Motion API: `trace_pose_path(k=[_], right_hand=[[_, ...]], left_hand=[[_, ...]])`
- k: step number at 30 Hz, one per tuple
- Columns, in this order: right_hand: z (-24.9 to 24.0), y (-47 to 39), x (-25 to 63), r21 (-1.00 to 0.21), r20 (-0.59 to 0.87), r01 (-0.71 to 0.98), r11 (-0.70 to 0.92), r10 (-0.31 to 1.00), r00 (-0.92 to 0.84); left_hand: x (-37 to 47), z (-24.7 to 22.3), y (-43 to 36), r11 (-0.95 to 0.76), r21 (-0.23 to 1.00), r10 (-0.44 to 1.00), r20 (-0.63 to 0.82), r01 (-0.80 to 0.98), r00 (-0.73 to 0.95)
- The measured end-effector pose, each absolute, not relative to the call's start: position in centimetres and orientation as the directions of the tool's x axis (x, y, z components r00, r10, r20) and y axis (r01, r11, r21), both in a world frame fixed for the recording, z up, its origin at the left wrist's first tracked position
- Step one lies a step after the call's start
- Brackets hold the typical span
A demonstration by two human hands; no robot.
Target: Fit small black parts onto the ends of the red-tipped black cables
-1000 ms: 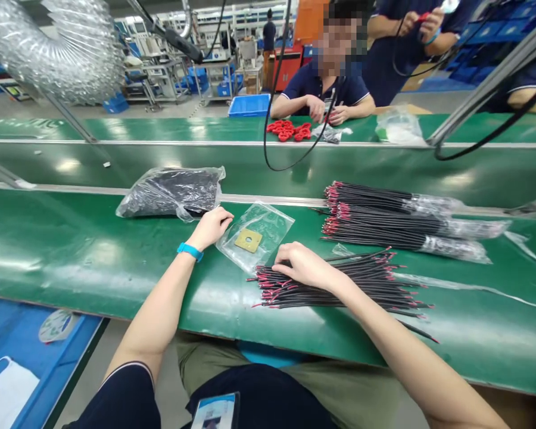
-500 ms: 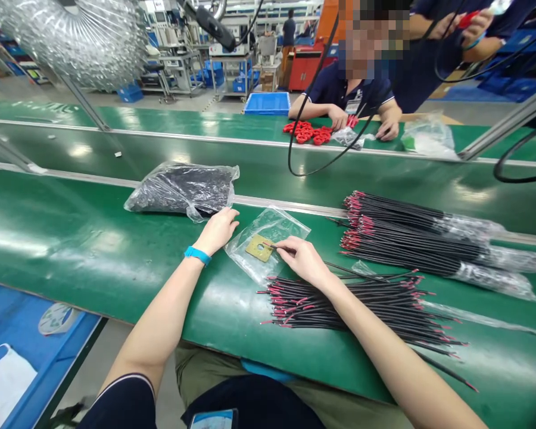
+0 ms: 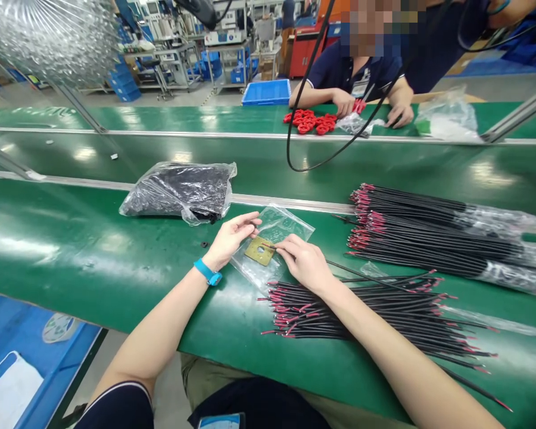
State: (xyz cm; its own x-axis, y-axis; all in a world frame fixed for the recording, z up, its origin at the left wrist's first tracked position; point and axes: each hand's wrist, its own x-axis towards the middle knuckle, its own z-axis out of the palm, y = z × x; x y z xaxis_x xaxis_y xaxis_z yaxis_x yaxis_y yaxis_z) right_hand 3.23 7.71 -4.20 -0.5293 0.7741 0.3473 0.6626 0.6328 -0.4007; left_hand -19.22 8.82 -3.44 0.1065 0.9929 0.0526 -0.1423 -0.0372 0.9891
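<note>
My left hand (image 3: 233, 237) has its thumb and fingers closed on a small dark piece, too small to name, beside the yellow square plate (image 3: 259, 251). That plate has a round hole and lies on a clear zip bag (image 3: 290, 223). Over the plate's right edge, my right hand (image 3: 304, 260) pinches a thin black cable, its tip pointing left. Below my right forearm spreads a loose pile of black cables with red ends (image 3: 339, 310). A small black ring (image 3: 204, 244) rests on the green table left of my left hand.
A clear bag of black parts (image 3: 178, 190) lies behind my left hand. Bundled cables (image 3: 429, 229) lie at the right. Across the table, a person handles red parts (image 3: 310, 121). A black cord (image 3: 290, 143) hangs ahead.
My left hand has moved from beside the bag of black parts to the yellow plate, now with a small dark piece. A black ring now shows on the table. My right hand still pinches the cable.
</note>
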Motion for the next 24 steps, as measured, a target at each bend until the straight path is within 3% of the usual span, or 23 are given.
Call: trace_pose_path(k=[5,9,14,19,24], right_hand=[[-3.8,7.4,3.2,-0.497,0.523,0.591,0.636,0.763,-0.381],[-3.8,7.3,3.2,-0.534,0.531,0.580,0.615,0.778,-0.335],[-3.8,7.2,3.2,-0.543,0.536,0.562,0.625,0.772,-0.340],[-3.7,7.0,3.2,-0.502,0.544,0.581,0.641,0.756,-0.365],[-3.9,7.0,3.1,-0.425,0.514,0.611,0.668,0.734,-0.444]], left_hand=[[-17.9,-3.3,8.0,0.073,0.961,0.992,-0.044,-0.266,0.116],[-17.3,-3.4,7.5,0.120,0.944,0.977,-0.056,-0.309,0.207],[-17.2,-3.6,7.5,0.136,0.919,0.978,-0.065,-0.369,0.199],[-17.2,-3.1,7.1,0.100,0.983,0.979,-0.069,-0.152,0.193],[-17.0,-3.0,6.3,-0.056,0.993,0.981,0.034,0.107,0.192]])
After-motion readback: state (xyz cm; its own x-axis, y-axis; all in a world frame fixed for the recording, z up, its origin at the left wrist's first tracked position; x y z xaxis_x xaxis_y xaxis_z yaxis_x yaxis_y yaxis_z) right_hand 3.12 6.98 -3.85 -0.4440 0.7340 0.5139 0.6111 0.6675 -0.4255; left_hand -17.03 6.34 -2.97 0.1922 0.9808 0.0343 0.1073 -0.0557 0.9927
